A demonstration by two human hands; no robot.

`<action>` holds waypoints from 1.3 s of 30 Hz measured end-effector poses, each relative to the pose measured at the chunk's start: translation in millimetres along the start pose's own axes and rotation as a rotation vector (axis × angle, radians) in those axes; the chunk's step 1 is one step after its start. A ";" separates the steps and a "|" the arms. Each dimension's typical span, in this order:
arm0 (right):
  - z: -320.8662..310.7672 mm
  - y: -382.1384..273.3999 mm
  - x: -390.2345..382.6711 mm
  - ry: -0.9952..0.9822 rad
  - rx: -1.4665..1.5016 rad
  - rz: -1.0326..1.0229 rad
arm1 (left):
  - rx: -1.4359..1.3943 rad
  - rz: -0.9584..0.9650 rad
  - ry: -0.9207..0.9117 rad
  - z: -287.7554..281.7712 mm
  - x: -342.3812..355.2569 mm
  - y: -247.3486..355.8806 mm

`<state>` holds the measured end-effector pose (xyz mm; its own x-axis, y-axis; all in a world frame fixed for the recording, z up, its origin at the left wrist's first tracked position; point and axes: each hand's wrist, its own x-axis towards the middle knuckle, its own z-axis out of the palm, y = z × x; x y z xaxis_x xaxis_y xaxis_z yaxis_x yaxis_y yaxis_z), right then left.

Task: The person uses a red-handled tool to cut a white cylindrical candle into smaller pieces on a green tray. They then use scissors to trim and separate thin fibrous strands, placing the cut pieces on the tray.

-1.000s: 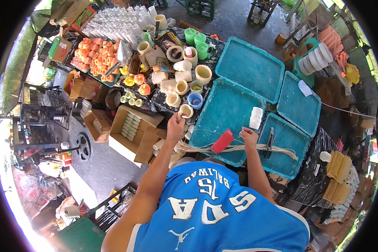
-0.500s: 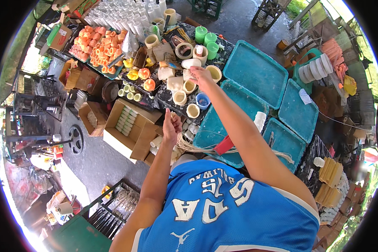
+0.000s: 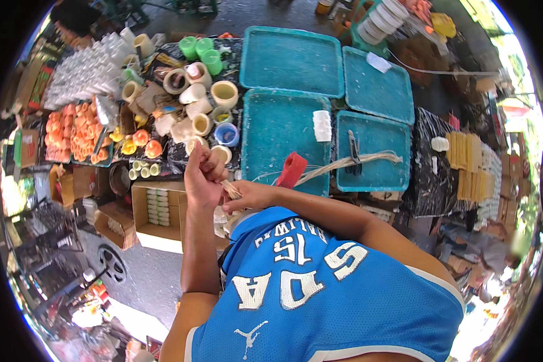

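Note:
Both hands are close together in front of my chest. My left hand [image 3: 204, 176] is raised with its fingers curled in; whatever they hold, if anything, is hidden. Just right of it, my right hand [image 3: 248, 196] is closed around the frayed end of a bundle of pale strings [image 3: 231, 189], which pokes out towards the left palm. More of the pale string bundle [image 3: 338, 163] trails rightward over the teal trays. A red curved piece [image 3: 292, 170] sits over the strings, and a dark-handled cutting tool [image 3: 355, 154] lies across them.
Cream cup-shaped moulds [image 3: 225, 94], a blue cup [image 3: 227, 134] and green candles [image 3: 204, 51] crowd the table ahead. Orange pieces [image 3: 72, 133] lie left. A white ribbed cylinder [image 3: 322, 126] rests on a teal tray [image 3: 271, 111]. An open cardboard box [image 3: 176, 211] stands at lower left.
My right hand has come back from a white mould among the cups to the strings beside my left hand. My view has turned rightward, so the table appears further left.

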<state>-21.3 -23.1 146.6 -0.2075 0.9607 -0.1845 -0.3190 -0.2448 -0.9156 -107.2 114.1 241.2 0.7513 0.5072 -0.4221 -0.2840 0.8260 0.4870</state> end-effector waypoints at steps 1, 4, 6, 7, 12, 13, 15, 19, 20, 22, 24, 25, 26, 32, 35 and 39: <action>2.5 2.1 -7.7 0.007 -0.067 0.009 | 0.068 0.013 -0.004 11.3 -1.6 2.0; -10.3 21.2 -35.0 0.224 -0.240 0.298 | 0.249 0.113 0.034 36.4 -2.3 14.0; -20.9 33.5 -54.2 0.323 -0.372 0.287 | 0.244 0.170 0.049 43.5 1.2 31.1; -25.5 40.8 -65.2 0.362 -0.462 0.275 | 0.237 0.192 0.056 47.6 0.5 42.1; -40.2 91.3 -122.5 0.503 -0.807 0.217 | 0.248 0.358 0.060 50.6 -7.0 94.9; -41.1 93.4 -133.2 0.548 -0.783 0.171 | 0.202 0.332 0.041 44.2 -6.4 101.2; -47.1 100.2 -150.4 0.600 -0.817 0.113 | 0.181 0.348 0.154 37.6 -7.4 96.5; -57.6 105.8 -179.7 0.718 -0.892 0.127 | 0.144 0.412 0.284 2.1 -13.9 98.5; -58.3 106.4 -183.4 0.706 -0.908 0.129 | 0.111 0.431 0.311 -11.4 -20.9 105.2; -59.8 107.9 -192.2 0.698 -0.947 0.146 | 0.037 0.453 0.351 -36.3 -35.2 112.3; -61.7 111.6 -192.0 0.664 -0.924 0.185 | 0.013 0.488 0.379 -51.2 -47.7 115.5; -63.4 115.3 -189.0 0.653 -0.907 0.179 | -0.004 0.501 0.399 -55.9 -52.5 116.6; -65.6 118.4 -187.3 0.642 -0.890 0.173 | -0.021 0.514 0.418 -60.7 -57.3 118.2; -54.8 86.4 -163.1 0.572 -0.924 0.095 | -0.069 0.772 0.355 -75.5 -111.1 168.7; -64.3 81.3 -166.8 0.637 -0.964 -0.065 | -0.079 0.847 0.317 -97.8 -136.6 196.8; -86.9 95.0 -181.3 0.808 -1.041 0.023 | -0.102 0.919 0.215 -137.3 -171.4 230.1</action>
<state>66.4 -209.2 62.0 0.5201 0.8535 -0.0315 0.6087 -0.3963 -0.6873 -383.1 251.0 320.6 0.0847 0.9955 -0.0436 -0.7677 0.0931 0.6340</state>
